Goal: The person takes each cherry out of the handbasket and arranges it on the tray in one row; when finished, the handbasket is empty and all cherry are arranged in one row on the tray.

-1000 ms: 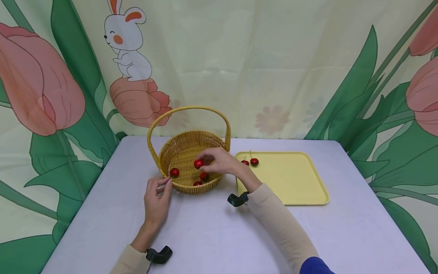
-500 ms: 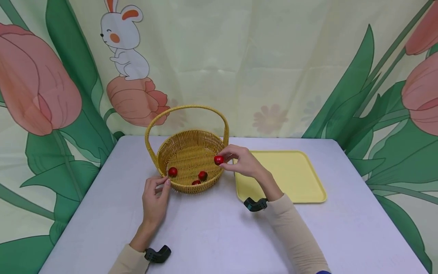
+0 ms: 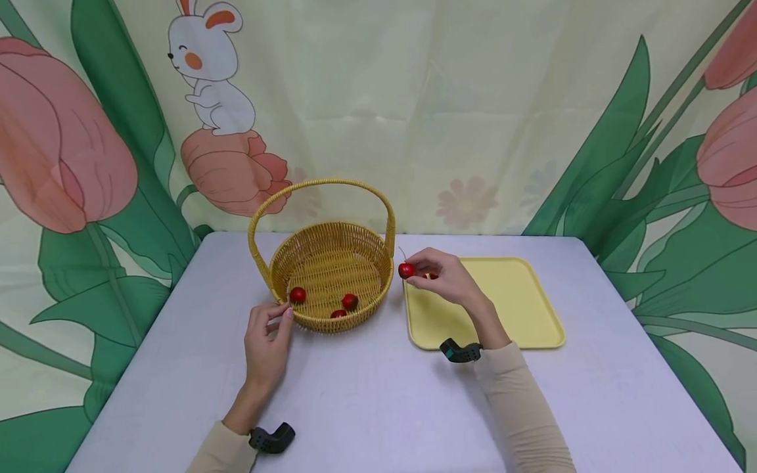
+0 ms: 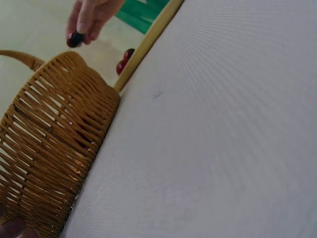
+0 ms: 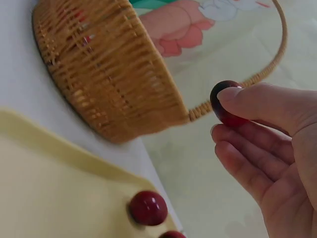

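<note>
In the head view my right hand (image 3: 440, 276) pinches a dark red cherry (image 3: 406, 270) between thumb and fingertips, above the left edge of the yellow tray (image 3: 503, 315). The same cherry (image 5: 225, 101) shows close up in the right wrist view, raised off the tray. To its left stands a woven basket (image 3: 331, 324) with a tall handle; three cherries lie inside, one of them a red cherry (image 3: 298, 295) at the left. My left hand (image 3: 266, 348) grips the basket's front left rim with thumb and fingers.
Two cherries lie on the tray, partly hidden behind my right hand in the head view; one tray cherry (image 5: 148, 208) is plain in the right wrist view. A patterned curtain (image 3: 378, 118) hangs behind the white table (image 3: 367, 407).
My right hand has moved right, from over the basket to the tray's left edge, still pinching the cherry. The left hand stays on the basket rim.
</note>
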Demonstrator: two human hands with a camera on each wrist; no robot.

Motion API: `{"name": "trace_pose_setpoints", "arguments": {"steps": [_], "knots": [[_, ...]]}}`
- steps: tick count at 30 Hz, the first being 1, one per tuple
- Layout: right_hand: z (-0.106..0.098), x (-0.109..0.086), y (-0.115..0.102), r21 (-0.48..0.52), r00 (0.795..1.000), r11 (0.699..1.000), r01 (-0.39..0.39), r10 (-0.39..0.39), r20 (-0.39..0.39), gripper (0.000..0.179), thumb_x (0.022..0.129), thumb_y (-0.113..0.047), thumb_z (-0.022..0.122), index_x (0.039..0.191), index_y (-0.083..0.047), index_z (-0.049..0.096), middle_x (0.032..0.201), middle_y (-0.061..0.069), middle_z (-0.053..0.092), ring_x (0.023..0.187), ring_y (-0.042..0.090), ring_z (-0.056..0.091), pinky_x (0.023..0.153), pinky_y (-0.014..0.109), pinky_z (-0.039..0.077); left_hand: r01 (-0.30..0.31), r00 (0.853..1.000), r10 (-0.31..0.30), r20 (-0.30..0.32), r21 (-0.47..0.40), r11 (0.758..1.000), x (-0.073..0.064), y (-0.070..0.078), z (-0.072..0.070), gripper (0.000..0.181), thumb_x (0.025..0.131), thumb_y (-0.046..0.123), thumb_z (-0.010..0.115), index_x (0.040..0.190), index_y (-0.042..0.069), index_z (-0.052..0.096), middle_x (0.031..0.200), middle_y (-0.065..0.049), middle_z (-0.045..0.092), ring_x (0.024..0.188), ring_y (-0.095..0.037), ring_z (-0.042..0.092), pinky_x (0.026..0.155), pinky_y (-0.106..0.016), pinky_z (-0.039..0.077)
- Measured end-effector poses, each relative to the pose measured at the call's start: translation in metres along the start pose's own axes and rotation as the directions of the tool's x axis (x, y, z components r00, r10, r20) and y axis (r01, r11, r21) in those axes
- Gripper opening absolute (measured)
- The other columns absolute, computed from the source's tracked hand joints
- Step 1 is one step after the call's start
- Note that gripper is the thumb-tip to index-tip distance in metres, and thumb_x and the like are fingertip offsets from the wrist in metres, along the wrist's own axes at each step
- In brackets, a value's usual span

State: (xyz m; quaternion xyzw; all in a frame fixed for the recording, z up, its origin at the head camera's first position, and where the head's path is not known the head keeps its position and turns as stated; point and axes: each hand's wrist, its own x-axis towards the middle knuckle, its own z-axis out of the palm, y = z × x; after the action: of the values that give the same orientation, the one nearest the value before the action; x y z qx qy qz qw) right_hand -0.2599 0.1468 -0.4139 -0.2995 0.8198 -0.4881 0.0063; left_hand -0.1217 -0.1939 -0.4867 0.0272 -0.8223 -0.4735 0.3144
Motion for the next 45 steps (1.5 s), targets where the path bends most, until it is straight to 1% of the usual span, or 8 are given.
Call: {"name": "trace_pose_setpoints", "arguments": {"steps": [4, 10, 17, 20, 23, 27, 38, 45], "knots": [[-0.011, -0.002, 0.009, -0.013, 0.998, 0.999, -0.047, 0.047, -0.04, 0.03, 0.086, -0.014, 0.08, 0.114, -0.01, 0.071, 0.108, 0.009, 0.072, 0.092, 0.014, 0.068, 0.081, 0.02, 0.055, -0.004, 1.0, 0.004, -0.001, -0.009, 1.0, 0.001, 0.0, 0.0, 0.021, 0.098, 0.017, 0.064, 0.113, 0.002, 0.066, 0.113, -0.009, 0.059, 0.107, 0.001, 0.051, 0.082, -0.003, 0.045], [-0.024, -0.006, 0.023, 0.018, 0.991, 0.993, -0.115, 0.116, -0.072, 0.035, 0.087, -0.013, 0.078, 0.12, -0.003, 0.068, 0.117, 0.016, 0.068, 0.103, 0.026, 0.067, 0.086, 0.017, 0.054, -0.002, 1.0, 0.002, -0.008, -0.006, 1.0, 0.001, 0.001, -0.001, 0.02, 0.098, 0.017, 0.064, 0.112, 0.002, 0.066, 0.113, -0.009, 0.059, 0.106, 0.002, 0.051, 0.082, -0.004, 0.045], [-0.042, -0.017, 0.045, -0.027, 0.972, 0.977, -0.212, 0.208, -0.112, 0.037, 0.088, -0.015, 0.077, 0.122, -0.002, 0.067, 0.119, 0.019, 0.068, 0.104, 0.029, 0.067, 0.083, 0.013, 0.053, 0.003, 1.0, -0.003, 0.004, -0.018, 1.0, 0.0, 0.002, -0.001, 0.021, 0.098, 0.016, 0.064, 0.113, 0.001, 0.066, 0.114, -0.01, 0.059, 0.107, 0.002, 0.051, 0.083, -0.004, 0.045], [-0.047, -0.023, 0.056, -0.05, 0.958, 0.961, -0.273, 0.267, -0.106, 0.039, 0.09, -0.016, 0.076, 0.125, -0.003, 0.066, 0.122, 0.019, 0.068, 0.108, 0.03, 0.067, 0.086, 0.018, 0.054, 0.006, 1.0, -0.006, 0.003, -0.018, 1.0, 0.0, 0.002, 0.0, 0.022, 0.098, 0.016, 0.064, 0.113, 0.001, 0.066, 0.114, -0.009, 0.059, 0.107, 0.002, 0.051, 0.083, -0.003, 0.045], [-0.051, -0.027, 0.065, -0.067, 0.948, 0.948, -0.312, 0.306, -0.091, 0.04, 0.091, -0.017, 0.074, 0.127, -0.003, 0.064, 0.124, 0.02, 0.067, 0.111, 0.034, 0.066, 0.091, 0.03, 0.057, 0.009, 1.0, -0.009, 0.004, -0.019, 1.0, 0.0, 0.002, 0.0, 0.022, 0.098, 0.016, 0.064, 0.113, 0.0, 0.066, 0.113, -0.009, 0.059, 0.107, 0.002, 0.051, 0.083, -0.003, 0.044], [-0.053, -0.031, 0.075, -0.105, 0.947, 0.942, -0.318, 0.311, -0.078, 0.041, 0.092, -0.017, 0.073, 0.129, -0.002, 0.063, 0.124, 0.021, 0.067, 0.112, 0.036, 0.065, 0.094, 0.043, 0.056, 0.006, 1.0, -0.006, 0.003, -0.02, 1.0, 0.0, 0.002, 0.0, 0.023, 0.098, 0.016, 0.064, 0.113, -0.001, 0.066, 0.113, -0.01, 0.059, 0.107, 0.003, 0.051, 0.082, -0.002, 0.044], [-0.052, -0.034, 0.087, -0.189, 0.936, 0.916, -0.353, 0.343, -0.086, 0.04, 0.091, -0.016, 0.074, 0.128, -0.002, 0.065, 0.118, 0.02, 0.069, 0.106, 0.034, 0.066, 0.088, 0.036, 0.055, -0.004, 1.0, 0.004, -0.005, -0.01, 1.0, 0.0, 0.0, 0.0, 0.021, 0.098, 0.015, 0.064, 0.113, 0.0, 0.066, 0.113, -0.009, 0.06, 0.107, 0.004, 0.05, 0.081, -0.002, 0.044], [-0.05, -0.034, 0.086, -0.219, 0.936, 0.91, -0.352, 0.343, -0.081, 0.039, 0.093, -0.014, 0.071, 0.128, -0.001, 0.065, 0.115, 0.021, 0.07, 0.103, 0.033, 0.066, 0.091, 0.044, 0.054, 0.002, 1.0, -0.002, -0.002, -0.007, 1.0, 0.0, 0.0, 0.0, 0.021, 0.098, 0.015, 0.064, 0.113, 0.0, 0.066, 0.114, -0.009, 0.059, 0.107, 0.004, 0.05, 0.082, -0.002, 0.044]]}}
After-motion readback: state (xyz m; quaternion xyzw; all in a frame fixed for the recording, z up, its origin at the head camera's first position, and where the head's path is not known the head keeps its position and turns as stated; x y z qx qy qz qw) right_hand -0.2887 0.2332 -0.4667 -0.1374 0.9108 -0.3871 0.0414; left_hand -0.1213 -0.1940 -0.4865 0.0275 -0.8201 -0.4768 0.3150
